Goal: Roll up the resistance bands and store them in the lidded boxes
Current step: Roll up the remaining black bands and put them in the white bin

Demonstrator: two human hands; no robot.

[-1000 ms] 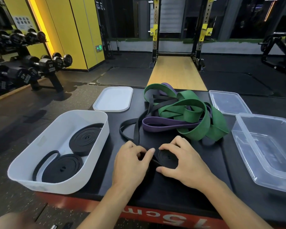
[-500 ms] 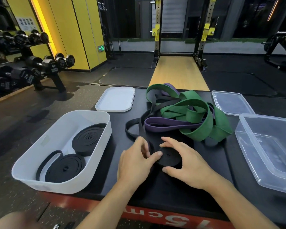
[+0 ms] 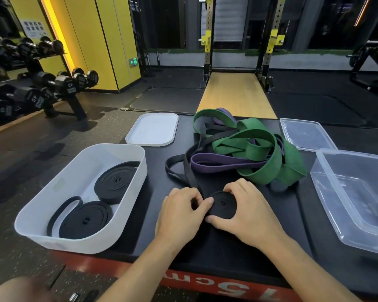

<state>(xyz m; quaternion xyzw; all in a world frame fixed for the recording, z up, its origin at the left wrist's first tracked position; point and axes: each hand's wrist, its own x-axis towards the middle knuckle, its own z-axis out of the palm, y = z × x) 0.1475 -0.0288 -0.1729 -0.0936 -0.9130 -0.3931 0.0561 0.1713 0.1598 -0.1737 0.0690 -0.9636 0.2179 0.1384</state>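
Note:
A partly rolled black band coil point(image 3: 223, 204) lies flat on the black platform point(image 3: 227, 247). My right hand point(image 3: 247, 211) curls round its right side, thumb below and fingers on top. My left hand point(image 3: 181, 212) pinches its left edge where the loose black tail point(image 3: 189, 171) runs off toward the pile. Behind lie tangled green bands point(image 3: 260, 153) and a purple band point(image 3: 214, 163). The white box point(image 3: 52, 203) at left holds two rolled black bands point(image 3: 116, 182). An empty clear box point(image 3: 356, 199) stands at right.
The white lid point(image 3: 152, 129) lies behind the white box, the clear lid point(image 3: 304, 134) behind the clear box. A dumbbell rack point(image 3: 37, 88) stands on the floor at left, a squat rack point(image 3: 238, 46) beyond the platform. The platform's red front edge point(image 3: 227, 288) is near me.
The black coil has grown as both hands turned it. The loose black tail has shortened and drawn closer to the coil.

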